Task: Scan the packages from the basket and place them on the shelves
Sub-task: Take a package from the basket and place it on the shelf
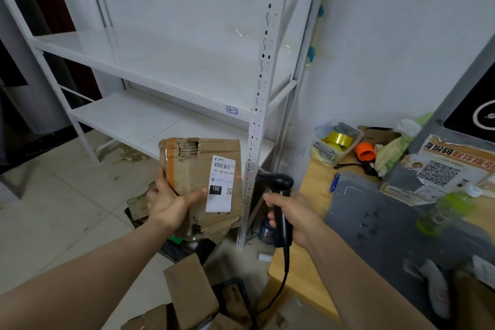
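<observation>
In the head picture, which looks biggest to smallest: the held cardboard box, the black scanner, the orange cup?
cardboard box
black scanner
orange cup
The cup sits farther back, so its real size is unsure.

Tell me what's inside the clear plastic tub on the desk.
The tub holds a roll of yellow tape. Greyish items sit beside it, too blurred to name. Anything beneath the roll is covered.

Package label print illegible, green bottle blurred
</observation>
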A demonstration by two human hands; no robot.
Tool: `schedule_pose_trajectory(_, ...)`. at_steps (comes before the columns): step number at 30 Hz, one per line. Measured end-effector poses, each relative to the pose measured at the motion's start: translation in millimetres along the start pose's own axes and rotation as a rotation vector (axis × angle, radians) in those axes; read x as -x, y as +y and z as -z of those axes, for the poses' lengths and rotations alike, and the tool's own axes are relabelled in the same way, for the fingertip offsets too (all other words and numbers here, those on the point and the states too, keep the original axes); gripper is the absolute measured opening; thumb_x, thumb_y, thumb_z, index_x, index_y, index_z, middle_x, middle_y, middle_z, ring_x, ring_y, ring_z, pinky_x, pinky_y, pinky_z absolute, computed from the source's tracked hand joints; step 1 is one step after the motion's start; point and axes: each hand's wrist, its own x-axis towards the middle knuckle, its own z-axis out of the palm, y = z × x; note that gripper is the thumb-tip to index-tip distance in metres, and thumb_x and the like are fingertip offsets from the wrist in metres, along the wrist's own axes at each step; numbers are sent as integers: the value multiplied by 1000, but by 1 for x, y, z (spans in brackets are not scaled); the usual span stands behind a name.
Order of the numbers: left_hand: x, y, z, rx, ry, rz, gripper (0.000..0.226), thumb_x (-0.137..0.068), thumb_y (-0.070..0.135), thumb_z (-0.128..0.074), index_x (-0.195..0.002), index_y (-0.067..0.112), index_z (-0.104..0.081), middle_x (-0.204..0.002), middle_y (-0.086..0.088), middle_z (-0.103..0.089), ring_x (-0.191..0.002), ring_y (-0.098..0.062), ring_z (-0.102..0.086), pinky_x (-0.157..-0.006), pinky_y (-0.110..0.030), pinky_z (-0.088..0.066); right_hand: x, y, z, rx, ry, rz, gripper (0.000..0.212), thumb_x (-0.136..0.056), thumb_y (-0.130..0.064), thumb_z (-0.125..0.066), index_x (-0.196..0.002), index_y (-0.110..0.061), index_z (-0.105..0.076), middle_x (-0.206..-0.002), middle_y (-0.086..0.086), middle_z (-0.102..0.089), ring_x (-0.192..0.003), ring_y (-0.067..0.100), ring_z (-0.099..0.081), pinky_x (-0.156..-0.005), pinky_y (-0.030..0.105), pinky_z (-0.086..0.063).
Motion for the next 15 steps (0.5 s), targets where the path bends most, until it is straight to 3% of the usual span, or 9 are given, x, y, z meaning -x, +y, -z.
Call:
schedule_pose_trajectory(3, -3, -4, -9, 53, -28, 58, 142, -38, 77, -80, -154, 43, -4, -150, -11, -31, -139, -38, -29, -114, -61, -32, -32, 31, 30, 49, 135, -111, 18, -89, 1, -64, -105, -3, -58, -72, 11, -56, -61, 21, -55, -57, 35, -50)
schedule_pose_trajectory(5, -5, -10, -18, 101, -54, 96, 147, -29, 83, -81, -150, 48, -6, -148, -7, -36, -135, -37, -37, -110, -61, -37, -53, 58, 50, 116, 235, -182, 25, -84, 7, -63, -106, -1, -56, -80, 15, -53, -71, 27, -54, -64, 39, -47)
schedule_pose_trajectory(8, -8, -19, -35, 158, -114, 141, 136, -33, 79, -85, -144, 54, -11, -142, -4, -42, -126, -37, -48, -105, -60, -44, -80, 94, 70, 207, 335, -249, 50, -82, 8, -68, -126, -7, -48, -103, 19, -58, -90, 33, -60, -75, 44, -52)
schedule_pose_trajectory(11, -8, -25, -52, 183, -153, 164, 132, -34, 75, -89, -143, 53, -17, -139, -2, -45, -122, -34, -52, -103, -57, -46, -98, 114, 82, 321, 381, -299, 49, -85, 3, -69, -128, -6, -49, -104, 17, -59, -96, 34, -61, -90, 49, -55)
schedule_pose_trajectory(15, -7, -29, -67, 166, -211, 191, 130, -36, 74, -89, -142, 54, -17, -139, -1, -45, -121, -33, -53, -102, -57, -48, -108, 120, 82, 365, 415, -300, 58, -87, -1, -66, -140, -9, -45, -102, 13, -60, -85, 26, -59, -75, 39, -53)
